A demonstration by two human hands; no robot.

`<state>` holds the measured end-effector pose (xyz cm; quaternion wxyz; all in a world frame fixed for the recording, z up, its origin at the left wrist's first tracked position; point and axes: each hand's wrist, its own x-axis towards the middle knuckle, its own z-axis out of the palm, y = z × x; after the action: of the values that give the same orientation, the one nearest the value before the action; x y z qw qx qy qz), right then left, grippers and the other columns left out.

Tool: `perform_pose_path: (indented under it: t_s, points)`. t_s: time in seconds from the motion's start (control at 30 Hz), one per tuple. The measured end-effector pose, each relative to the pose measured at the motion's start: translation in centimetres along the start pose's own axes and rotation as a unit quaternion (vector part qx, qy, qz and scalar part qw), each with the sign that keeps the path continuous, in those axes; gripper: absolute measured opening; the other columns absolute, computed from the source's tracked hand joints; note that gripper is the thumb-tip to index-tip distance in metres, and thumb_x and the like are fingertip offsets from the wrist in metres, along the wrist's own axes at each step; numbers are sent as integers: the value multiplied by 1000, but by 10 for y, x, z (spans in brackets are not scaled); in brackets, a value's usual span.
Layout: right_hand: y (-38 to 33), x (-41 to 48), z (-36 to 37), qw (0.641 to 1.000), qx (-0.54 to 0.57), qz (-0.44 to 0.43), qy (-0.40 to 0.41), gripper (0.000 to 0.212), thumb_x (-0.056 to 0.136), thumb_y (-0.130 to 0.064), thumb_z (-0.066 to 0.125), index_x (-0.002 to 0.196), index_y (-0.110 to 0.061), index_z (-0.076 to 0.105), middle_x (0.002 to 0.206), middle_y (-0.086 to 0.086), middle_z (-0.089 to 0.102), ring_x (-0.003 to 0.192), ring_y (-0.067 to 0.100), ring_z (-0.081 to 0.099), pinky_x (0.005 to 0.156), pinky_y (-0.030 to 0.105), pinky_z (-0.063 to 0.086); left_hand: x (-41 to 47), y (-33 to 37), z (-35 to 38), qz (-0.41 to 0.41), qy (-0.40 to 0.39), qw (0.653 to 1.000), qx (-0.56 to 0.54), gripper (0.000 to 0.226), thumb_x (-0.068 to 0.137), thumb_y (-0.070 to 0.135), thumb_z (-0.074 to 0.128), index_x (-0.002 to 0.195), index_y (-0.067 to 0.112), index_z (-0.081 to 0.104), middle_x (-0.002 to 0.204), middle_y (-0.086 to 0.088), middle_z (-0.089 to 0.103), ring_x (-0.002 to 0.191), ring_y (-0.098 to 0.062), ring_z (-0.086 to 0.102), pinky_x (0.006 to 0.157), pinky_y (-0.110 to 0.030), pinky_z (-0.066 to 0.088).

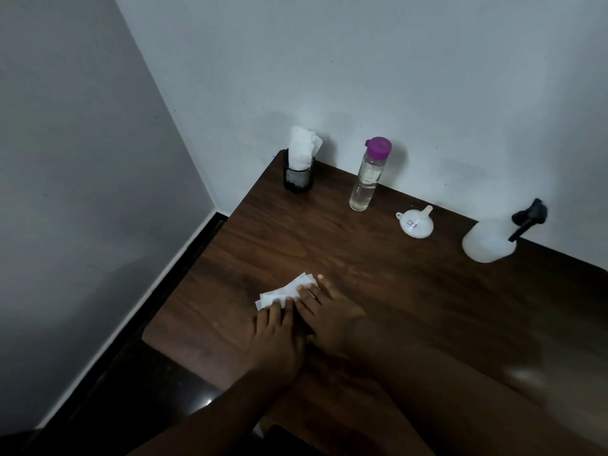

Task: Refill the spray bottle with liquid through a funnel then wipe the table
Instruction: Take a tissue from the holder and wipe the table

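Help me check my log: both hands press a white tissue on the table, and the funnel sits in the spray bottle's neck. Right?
Not quite. In the head view the funnel lies on the table, apart from the spray bottle, between it and the purple-capped bottle. The left hand and right hand do press the white tissue.

Open tabletop; holder, clear bottle, funnel, spray bottle along its back.

Pale walls, dark wooden table, seemingly glossy black floor
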<state>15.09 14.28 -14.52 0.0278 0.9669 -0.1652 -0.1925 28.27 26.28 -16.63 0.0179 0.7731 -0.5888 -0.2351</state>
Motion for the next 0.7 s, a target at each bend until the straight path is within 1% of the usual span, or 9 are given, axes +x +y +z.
perform_pose_path:
  t_s: [0.07,0.2,0.27,0.33,0.43,0.57,0.63,0.67,0.7]
  points:
    - [4,-12,5,1000,-4,-14,4,75,99,-57,27,157,-11,13,164,19,12,153,35,9,122,57,-2,-7,13,4,-9,-8,1000,6,80,94,66,10,162,25,0,171,-5,5,157,-28,6,126,-46,8]
    - [13,-37,15,1000,-6,-29,8,74,100,-58,26,157,-13,13,164,17,12,153,32,9,122,55,-4,-17,40,16,-17,-15,1000,17,76,99,64,14,162,26,-2,171,-5,6,156,-27,9,127,-46,12]
    - [18,-51,21,999,-9,-37,3,74,100,-58,27,157,-12,14,164,17,11,153,33,9,122,55,-7,-23,54,23,-18,-18,1000,16,80,95,67,7,162,25,-3,171,-6,6,156,-28,9,126,-47,12]
    - [24,-64,27,999,-13,-43,1,74,99,-57,30,157,-12,16,164,18,13,153,34,11,121,56,-7,-31,70,30,-19,-14,1000,16,89,85,68,-5,162,24,-1,171,-7,7,156,-30,10,124,-47,12]
    - [29,-84,35,998,-18,-53,3,74,98,-56,34,156,-12,22,163,18,19,152,34,15,120,56,-8,-41,92,37,-29,4,999,18,91,83,66,-2,163,22,8,169,-9,14,154,-32,18,122,-48,17]
    - [35,-112,46,999,-13,-51,9,72,98,-56,35,156,-14,22,163,16,19,152,32,14,118,56,-12,-51,125,47,-40,-23,998,31,88,86,63,0,163,21,7,169,-9,14,152,-30,19,122,-47,15]
    - [39,-127,52,999,-10,-46,-1,71,99,-55,35,157,-16,20,164,15,16,153,31,12,121,57,-10,-56,142,50,-42,-32,998,38,81,92,61,12,162,19,15,167,-12,22,150,-32,26,120,-49,21]
    - [41,-135,56,999,-9,-44,-6,71,99,-54,35,157,-17,18,165,15,15,153,31,10,121,57,-9,-59,150,51,-40,-23,998,39,78,94,59,21,160,18,26,162,-14,33,144,-33,37,116,-50,30]
    - [43,-142,58,999,-6,-42,-7,70,100,-52,35,157,-16,18,165,15,14,153,31,9,121,57,-9,-60,156,54,-34,-12,999,40,75,93,58,31,154,15,40,151,-15,48,133,-34,50,107,-51,41]
